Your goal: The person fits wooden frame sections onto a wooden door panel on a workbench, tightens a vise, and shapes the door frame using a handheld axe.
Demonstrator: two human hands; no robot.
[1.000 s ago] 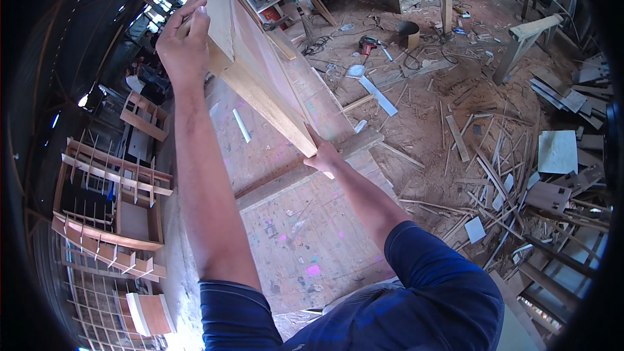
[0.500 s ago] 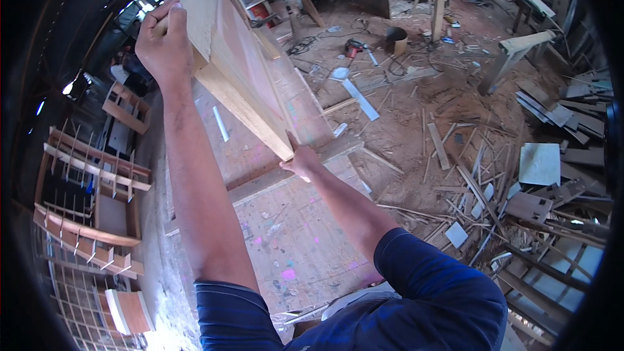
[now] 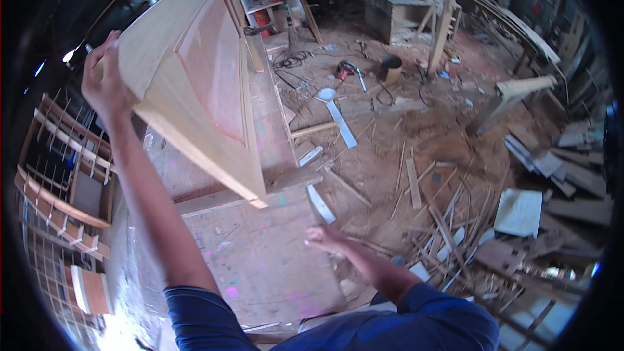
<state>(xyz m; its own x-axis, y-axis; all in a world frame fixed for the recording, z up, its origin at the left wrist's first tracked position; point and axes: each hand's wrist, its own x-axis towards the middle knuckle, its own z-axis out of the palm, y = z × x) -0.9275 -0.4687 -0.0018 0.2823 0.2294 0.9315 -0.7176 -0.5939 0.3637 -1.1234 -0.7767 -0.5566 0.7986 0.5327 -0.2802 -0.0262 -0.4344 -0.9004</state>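
Observation:
A pale wooden panel door (image 3: pixel 214 78) with a reddish inset stands tilted on the paint-spotted workbench (image 3: pixel 273 253). My left hand (image 3: pixel 107 81) is closed round its left edge, high up, with the fingers partly hidden behind the wood. The door's near lower corner points toward me, by a seam across the bench top. Apart from the door, my right hand (image 3: pixel 324 239) hangs over the right side of the bench. Its fingers are curled in, and nothing shows in them.
Wood offcuts (image 3: pixel 448 221) lie scattered on the sawdust-covered floor at the right. A red power tool (image 3: pixel 344 70) and a dark bucket (image 3: pixel 391 68) stand beyond the bench. Slatted wooden frames (image 3: pixel 65 188) are at the left. A wooden trestle (image 3: pixel 513 97) stands far right.
My right hand has let go of the door's lower corner and moved right and nearer. The door has turned, showing more of its face. My left hand has moved left and lower with it.

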